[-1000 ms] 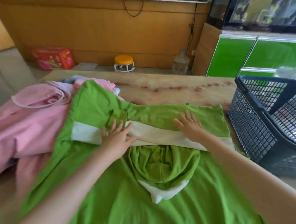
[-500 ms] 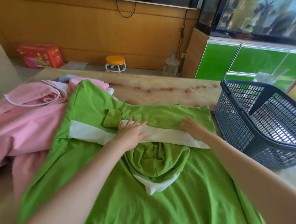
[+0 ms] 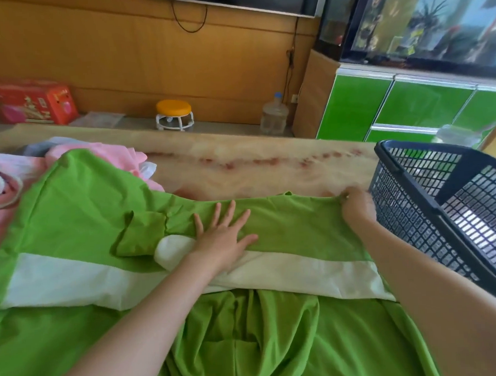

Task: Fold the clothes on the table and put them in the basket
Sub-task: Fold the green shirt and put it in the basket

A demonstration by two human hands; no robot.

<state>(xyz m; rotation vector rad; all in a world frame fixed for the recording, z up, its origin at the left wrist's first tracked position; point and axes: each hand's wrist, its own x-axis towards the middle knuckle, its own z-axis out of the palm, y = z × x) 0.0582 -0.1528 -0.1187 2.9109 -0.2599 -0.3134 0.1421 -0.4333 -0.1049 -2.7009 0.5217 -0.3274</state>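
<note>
Right hand (image 3: 357, 208) shifted, pinching garment (image 3: 286, 223) (one).

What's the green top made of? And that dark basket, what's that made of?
The green top looks like soft, stretchy knit cloth, maybe cotton, with a matte finish: it bunches into loose folds. The basket looks like hard moulded plastic, slightly shiny, with a regular grid of holes in its walls.

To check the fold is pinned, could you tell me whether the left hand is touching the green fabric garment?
Touching. The head view shows the left hand lying flat, fingers spread, on the green fabric garment, with no gap.
</note>
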